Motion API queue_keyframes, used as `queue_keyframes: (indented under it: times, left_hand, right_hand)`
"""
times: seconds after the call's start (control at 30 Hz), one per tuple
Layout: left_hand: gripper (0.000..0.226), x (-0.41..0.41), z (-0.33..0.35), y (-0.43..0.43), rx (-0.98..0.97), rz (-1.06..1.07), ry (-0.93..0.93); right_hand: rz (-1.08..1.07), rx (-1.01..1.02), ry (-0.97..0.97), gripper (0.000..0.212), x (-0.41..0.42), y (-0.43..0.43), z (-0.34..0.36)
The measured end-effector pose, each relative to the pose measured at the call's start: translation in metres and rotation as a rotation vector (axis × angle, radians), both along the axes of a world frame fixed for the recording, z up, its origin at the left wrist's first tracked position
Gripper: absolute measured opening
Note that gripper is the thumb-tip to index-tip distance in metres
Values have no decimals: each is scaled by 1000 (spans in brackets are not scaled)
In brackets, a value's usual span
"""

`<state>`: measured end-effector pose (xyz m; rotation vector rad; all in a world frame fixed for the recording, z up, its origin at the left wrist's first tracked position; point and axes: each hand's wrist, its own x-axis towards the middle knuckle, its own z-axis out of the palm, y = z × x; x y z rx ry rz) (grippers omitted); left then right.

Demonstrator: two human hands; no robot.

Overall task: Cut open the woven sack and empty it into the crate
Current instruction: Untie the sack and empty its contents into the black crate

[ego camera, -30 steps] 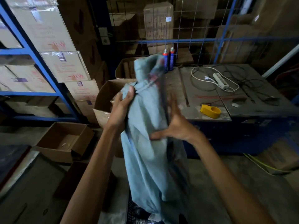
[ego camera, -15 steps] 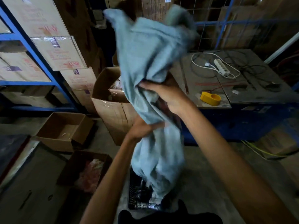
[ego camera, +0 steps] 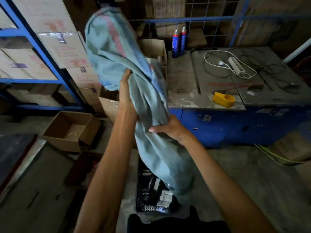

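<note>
A limp pale-blue woven sack (ego camera: 117,52) with red and blue print hangs upside down in front of me, its lower end over a black plastic crate (ego camera: 139,185) on the floor. My left hand (ego camera: 126,91) grips the sack high up, where the cloth folds over. My right hand (ego camera: 165,127) squeezes it lower down, around its narrowed middle. Dark and white packaged items (ego camera: 164,197) lie in the crate under the sack's mouth. The mouth itself is hidden behind the hanging cloth.
A blue metal workbench (ego camera: 218,128) stands at the right with a yellow tape dispenser (ego camera: 223,99), a white power strip (ego camera: 236,65) and two spray cans (ego camera: 178,42). Open cardboard boxes (ego camera: 70,130) sit on the floor at left, below blue shelving (ego camera: 50,59) stacked with cartons.
The hands have swapped levels: my left hand rose to the upper fold and my right hand dropped to the sack's middle. The sack's top flopped toward the left.
</note>
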<state>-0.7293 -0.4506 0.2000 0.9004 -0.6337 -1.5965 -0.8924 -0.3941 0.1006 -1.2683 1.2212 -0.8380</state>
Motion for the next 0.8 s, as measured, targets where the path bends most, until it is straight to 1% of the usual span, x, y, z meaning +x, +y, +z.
queue_keyframes:
  times: [0.03,0.07,0.1,0.13,0.17,0.2,0.23,0.27,0.3,0.33,0.37,0.4,0.43,0.47,0.5,0.53,0.57,0.6,0.63,0.67,0.7,0.73,0.77,0.8]
  left_hand:
    - [46,8,2,-3,-6,-37,-5]
    - [47,17,2,-4,-4,-63,-100]
    - [55,29,-4,-6,51,-55,-306]
    - [68,44,-15,-5,117,-105,-613]
    - [83,59,-26,2,283,-277,-919]
    - [95,69,-38,12,490,-435,-1187]
    - [105,77,-50,22,627,-550,-1440]
    - [113,84,-59,30,626,-572,-1660]
    - [121,89,-67,35,487,-481,-1814]
    - [132,90,-73,38,228,-345,-1884]
    - [144,85,-75,40,-56,-242,-1855]
    - [153,75,-74,41,-300,-213,-1761]
    - [157,60,-73,44,-441,-244,-1635]
    - [155,42,-72,49,-451,-323,-1496]
    - [145,24,-71,54,-368,-410,-1335]
    - [126,8,-72,59,-319,-439,-1152]
    - [102,-5,-79,63,-322,-362,-950]
    - [81,-17,-85,65,-308,-239,-778]
    - [70,-25,-88,67,-274,-142,-634]
    - [68,-29,-88,65,-248,-60,-539]
    - [66,-28,-87,65,-241,1,-471]
    - [59,-27,-88,63,-208,63,-399]
    - [46,-20,-87,62,-156,95,-338]
    - [31,-16,-90,55,-146,102,-255]
  right_hand:
    - [12,-6,25,69,-10,-1,5]
    - [3,-9,46,59,-21,-3,10]
    - [-38,-23,67,53,-32,-6,17]
    - [-100,-60,109,51,-43,-11,25]
    - [-152,-124,165,50,-49,-14,35]
    - [-175,-209,221,49,-53,-17,47]
    - [-167,-287,261,48,-54,-21,58]
    - [-133,-341,283,48,-52,-23,68]
    - [-82,-375,283,48,-51,-24,76]
    - [-19,-397,280,49,-49,-25,85]
    - [46,-411,278,50,-47,-26,92]
    - [104,-424,272,51,-43,-26,99]
    - [144,-438,239,52,-37,-25,106]
    - [159,-451,179,51,-30,-24,112]
    - [158,-456,97,51,-22,-24,118]
    - [149,-465,19,50,-14,-25,123]
    - [136,-478,-23,49,-7,-26,127]
    - [127,-490,-19,47,-3,-28,130]
    - [120,-499,38,49,-4,-31,135]
    - [99,-517,137,56,-10,-33,141]
    - [67,-541,237,70,-22,-35,145]
    - [37,-545,285,84,-40,-36,146]
    - [34,-507,272,93,-57,-34,144]
    - [65,-437,237,101,-75,-31,138]
